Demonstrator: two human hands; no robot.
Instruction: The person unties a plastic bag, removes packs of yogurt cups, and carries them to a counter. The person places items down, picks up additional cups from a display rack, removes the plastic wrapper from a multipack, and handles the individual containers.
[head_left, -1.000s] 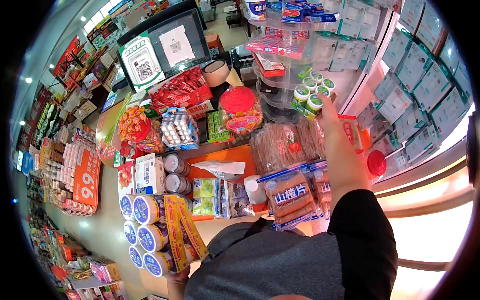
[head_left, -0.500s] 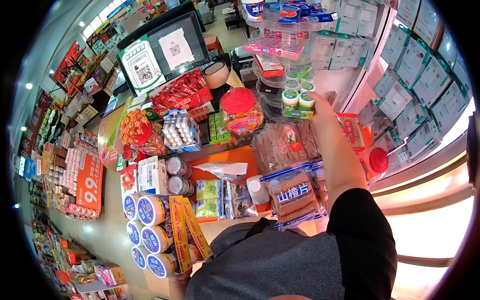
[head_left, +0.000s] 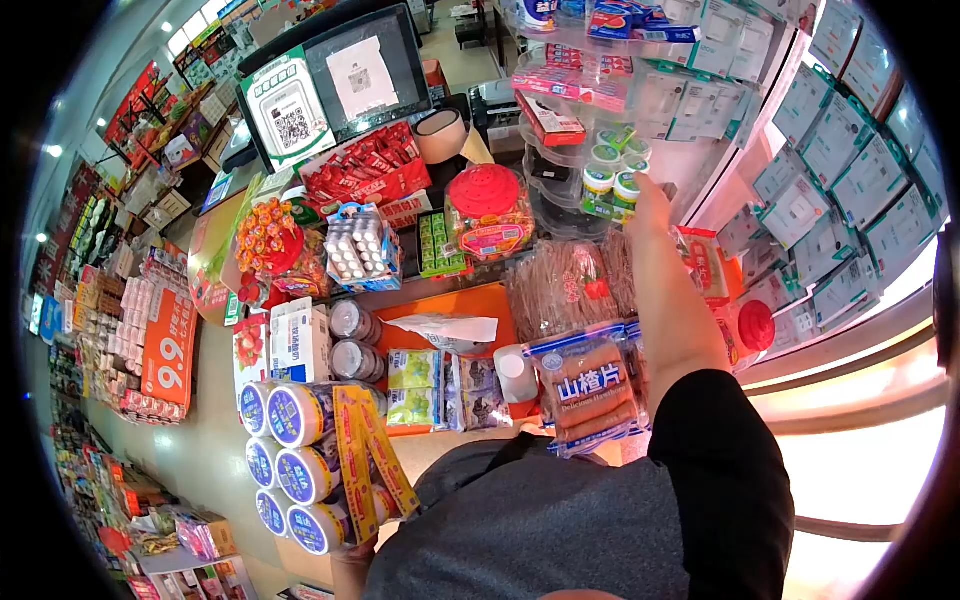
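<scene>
My left hand (head_left: 354, 562) is low at the left, under a stacked pack of white tubs with blue-and-yellow lids (head_left: 300, 475) and yellow cardboard strips. It supports the pack from below, though its fingers are mostly hidden. Stretched forward, my right hand (head_left: 648, 203) closes on the right side of a pack of small green-and-white tubs (head_left: 612, 180). That pack sits at a lower tier of a clear round display stand (head_left: 562, 222); the far fingers are hidden behind it.
Bagged hawthorn rolls (head_left: 590, 390) and a red-lidded candy jar (head_left: 487, 225) lie on the counter. Behind stand a red coffee-sachet box (head_left: 365, 170) and a screen with QR codes (head_left: 360, 85). Boxed accessories (head_left: 835, 185) hang at the right.
The view has shifted slightly, so the counter goods sit a little differently in frame. My right hand stays at the green-and-white tubs, and my left hand still has the blue-and-yellow-lidded pack.
</scene>
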